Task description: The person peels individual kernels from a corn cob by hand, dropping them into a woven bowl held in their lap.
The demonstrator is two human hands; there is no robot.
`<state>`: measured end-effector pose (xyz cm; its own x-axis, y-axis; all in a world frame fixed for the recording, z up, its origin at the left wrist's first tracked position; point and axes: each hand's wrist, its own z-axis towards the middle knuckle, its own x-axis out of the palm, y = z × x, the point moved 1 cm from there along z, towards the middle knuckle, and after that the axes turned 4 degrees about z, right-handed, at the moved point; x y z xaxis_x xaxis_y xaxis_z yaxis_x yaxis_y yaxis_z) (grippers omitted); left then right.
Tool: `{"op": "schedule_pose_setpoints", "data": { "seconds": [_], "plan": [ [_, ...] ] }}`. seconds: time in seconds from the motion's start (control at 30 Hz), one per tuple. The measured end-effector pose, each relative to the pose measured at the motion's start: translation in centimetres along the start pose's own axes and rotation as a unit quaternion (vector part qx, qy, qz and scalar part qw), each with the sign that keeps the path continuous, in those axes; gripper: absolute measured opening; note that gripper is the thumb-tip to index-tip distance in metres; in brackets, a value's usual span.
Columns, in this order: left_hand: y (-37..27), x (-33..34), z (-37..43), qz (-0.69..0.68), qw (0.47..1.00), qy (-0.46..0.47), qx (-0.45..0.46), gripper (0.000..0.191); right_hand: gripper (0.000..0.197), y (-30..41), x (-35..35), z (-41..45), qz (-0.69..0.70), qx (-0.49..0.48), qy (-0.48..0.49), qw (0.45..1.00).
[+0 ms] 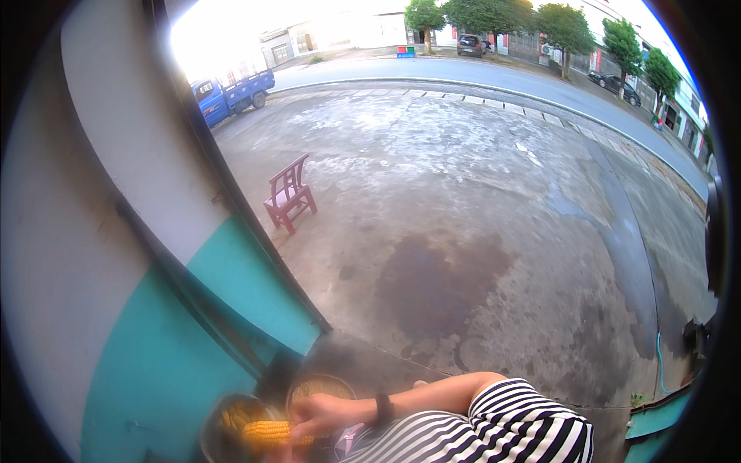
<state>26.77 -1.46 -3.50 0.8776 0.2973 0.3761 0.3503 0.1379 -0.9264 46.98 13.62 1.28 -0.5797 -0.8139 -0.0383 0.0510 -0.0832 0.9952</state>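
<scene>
My right hand [324, 414], with a dark band on the wrist, grips a yellow corn cob [266, 430] near the bottom edge. Just under the cob a blurred sliver of my left hand [281, 455] shows; the frame cuts it off, so its grip is unclear. Behind the cob stands a round dark container [209, 431] holding more yellow corn cobs [236, 415]. Partly covered by my right hand, a round tan vessel [315, 385] sits beside it; its contents are too blurred to name.
A teal and white wall [156, 341] rises close on the left, ending at a dark door-frame edge [243, 214]. A reddish wooden chair [289, 194] stands on the wet-patched concrete [359, 249]. Farther off are a blue truck [234, 92] and a road [492, 75].
</scene>
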Motion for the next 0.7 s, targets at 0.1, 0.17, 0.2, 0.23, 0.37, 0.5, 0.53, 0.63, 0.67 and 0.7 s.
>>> {"op": "schedule_pose_setpoints", "data": {
  "seconds": [0.1, 0.17, 0.2, 0.23, 0.37, 0.5, 0.53, 0.63, 0.67, 0.7],
  "plan": [
    [-0.1, -0.2, 0.9, 0.009, 1.0, 0.015, 0.001, 0.078, 0.055, -0.1, -0.8, -0.4, 0.025, 0.008, -0.008, 1.0],
    [-0.1, -0.7, 1.3, 0.011, 1.0, 0.011, 0.003, 0.08, 0.051, -0.4, -1.3, -0.5, 0.046, 0.013, -0.013, 0.999],
    [-0.2, -0.9, 1.6, 0.009, 1.0, 0.003, 0.004, 0.08, 0.05, -0.6, -1.5, -0.6, 0.052, 0.016, -0.015, 0.998],
    [0.1, -1.1, 1.8, 0.005, 1.0, -0.005, 0.007, 0.08, 0.05, -0.7, -1.7, -0.7, 0.058, 0.019, -0.018, 0.998],
    [0.1, -1.6, 2.2, -0.002, 0.999, -0.032, 0.012, 0.079, 0.04, -1.3, -2.0, -1.3, 0.053, 0.012, -0.034, 0.998],
    [0.6, -1.2, 2.3, -0.009, 0.999, -0.042, 0.008, 0.079, 0.033, -0.4, -1.6, -2.1, -0.002, -0.053, -0.068, 0.996],
    [0.8, -1.0, 2.2, -0.01, 0.999, -0.043, 0.004, 0.078, 0.033, -0.1, -1.6, -2.4, -0.019, -0.072, -0.079, 0.994],
    [1.4, -0.2, 2.2, -0.015, 0.999, -0.039, -0.006, 0.078, 0.025, 1.0, -1.7, -2.9, -0.125, -0.158, -0.105, 0.974],
    [1.6, 0.1, 2.2, -0.018, 0.999, -0.038, -0.008, 0.078, 0.023, 1.5, -1.8, -3.0, -0.162, -0.196, -0.113, 0.961],
    [1.8, 0.3, 2.1, -0.02, 0.999, -0.039, -0.009, 0.078, 0.022, 1.8, -1.8, -2.9, -0.18, -0.214, -0.114, 0.953]
  ]
}}
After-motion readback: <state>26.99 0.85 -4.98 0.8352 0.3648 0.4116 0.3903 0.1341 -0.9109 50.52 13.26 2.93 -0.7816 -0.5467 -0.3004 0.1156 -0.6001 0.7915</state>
